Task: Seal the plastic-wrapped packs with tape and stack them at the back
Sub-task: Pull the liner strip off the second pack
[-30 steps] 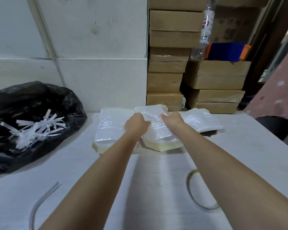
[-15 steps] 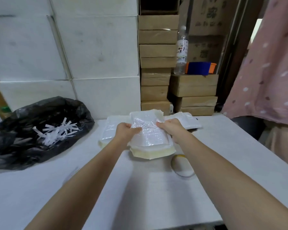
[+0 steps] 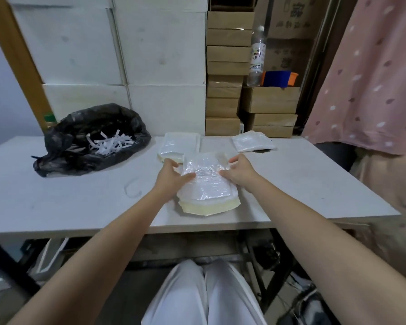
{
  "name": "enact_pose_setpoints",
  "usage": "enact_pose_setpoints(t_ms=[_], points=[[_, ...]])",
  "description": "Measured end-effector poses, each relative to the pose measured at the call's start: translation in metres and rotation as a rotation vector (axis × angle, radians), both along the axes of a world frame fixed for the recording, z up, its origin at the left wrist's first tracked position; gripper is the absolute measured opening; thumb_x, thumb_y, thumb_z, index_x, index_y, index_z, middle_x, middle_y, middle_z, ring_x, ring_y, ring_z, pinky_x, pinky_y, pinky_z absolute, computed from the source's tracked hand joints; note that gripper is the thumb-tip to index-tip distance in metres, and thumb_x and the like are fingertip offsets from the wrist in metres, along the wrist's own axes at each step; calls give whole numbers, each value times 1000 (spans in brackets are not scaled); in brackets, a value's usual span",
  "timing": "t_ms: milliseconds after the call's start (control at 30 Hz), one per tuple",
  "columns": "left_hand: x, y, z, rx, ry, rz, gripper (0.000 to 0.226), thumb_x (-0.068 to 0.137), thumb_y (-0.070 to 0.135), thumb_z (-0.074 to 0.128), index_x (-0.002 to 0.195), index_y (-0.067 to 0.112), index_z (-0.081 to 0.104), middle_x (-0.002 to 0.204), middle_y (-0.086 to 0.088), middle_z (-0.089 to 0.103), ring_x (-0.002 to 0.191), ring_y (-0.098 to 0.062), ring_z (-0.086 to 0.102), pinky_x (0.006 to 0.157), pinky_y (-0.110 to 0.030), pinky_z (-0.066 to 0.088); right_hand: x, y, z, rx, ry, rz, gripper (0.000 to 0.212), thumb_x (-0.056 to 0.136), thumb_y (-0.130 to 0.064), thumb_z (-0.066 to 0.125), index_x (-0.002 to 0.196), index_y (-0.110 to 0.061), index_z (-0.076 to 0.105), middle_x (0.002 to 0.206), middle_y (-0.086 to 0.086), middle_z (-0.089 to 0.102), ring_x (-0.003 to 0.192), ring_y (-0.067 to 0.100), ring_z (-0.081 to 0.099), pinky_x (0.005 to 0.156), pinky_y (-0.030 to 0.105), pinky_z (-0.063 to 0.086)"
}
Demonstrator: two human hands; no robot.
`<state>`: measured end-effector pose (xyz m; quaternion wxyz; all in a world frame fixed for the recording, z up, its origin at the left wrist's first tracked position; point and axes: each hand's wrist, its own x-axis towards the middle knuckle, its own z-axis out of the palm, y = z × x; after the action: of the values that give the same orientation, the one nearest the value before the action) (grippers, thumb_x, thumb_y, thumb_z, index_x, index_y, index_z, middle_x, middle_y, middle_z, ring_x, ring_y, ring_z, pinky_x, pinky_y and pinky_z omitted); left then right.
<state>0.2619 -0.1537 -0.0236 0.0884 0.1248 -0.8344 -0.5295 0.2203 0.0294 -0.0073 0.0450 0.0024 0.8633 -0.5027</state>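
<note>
Hands, left hand [image 3: 171, 175] and right hand [image 3: 238, 171], are gripping the near pack [image 3: 206, 184] at its sides, tape unconfirmed, while two packs [image 3: 179, 145] are already sitting at the table [image 3: 80, 202] back.

A plastic-wrapped pack [image 3: 205, 181], clear film crinkled over pale yellow sheets, lies flat near the front of the tabletop [image 3: 314, 184]. Two more packs sit farther back: one [image 3: 178, 146] just behind it, another [image 3: 252, 142] to the right, seemingly flat.

Glossy, crinkled plastic-wrapped pack [image 3: 206, 181]; perhaps matt table [image 3: 302, 184].
</note>
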Motion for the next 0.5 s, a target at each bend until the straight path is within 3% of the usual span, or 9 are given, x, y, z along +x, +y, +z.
enact_pose_setpoints(t_ms=[133, 233, 300, 500], points=[[18, -18, -9, -84, 40, -1, 39, 86, 17, 65, 122, 21, 48, 74, -8, 61, 59, -20, 57, 59, -30, 49, 9, 11, 1, 81, -4, 53, 34, 77, -17, 72, 103, -17, 50, 111, 9, 57, 100, 29, 60, 93, 44, 49], [23, -15, -12, -320, 64, -96, 33, 88, 29, 62, 121, 33, 56, 86, 2, 60, 81, -18, 61, 71, -30, 47, 15, 17, -6, 164, 1, 125, 28, 78, -18, 72, 101, -17, 57, 108, 8, 60, 90, 24, 59, 75, 32, 52], [22, -8, -15, -504, 88, -165, 27, 91, 32, 55, 117, 36, 62, 98, 4, 58, 92, -15, 59, 73, -29, 45, 19, 15, -15, 261, 74, 144, 31, 82, -15, 68, 110, -10, 57, 102, 5, 55, 87, 19, 52, 60, 21, 40], [21, 2, -35, -731, 158, -208, 31, 96, 23, 44, 119, 31, 65, 100, -3, 57, 97, -23, 55, 73, -30, 42, 17, 9, -35, 326, 235, 152, 28, 88, -11, 59, 116, -7, 59, 98, 3, 52, 87, 18, 51, 71, 23, 40]])
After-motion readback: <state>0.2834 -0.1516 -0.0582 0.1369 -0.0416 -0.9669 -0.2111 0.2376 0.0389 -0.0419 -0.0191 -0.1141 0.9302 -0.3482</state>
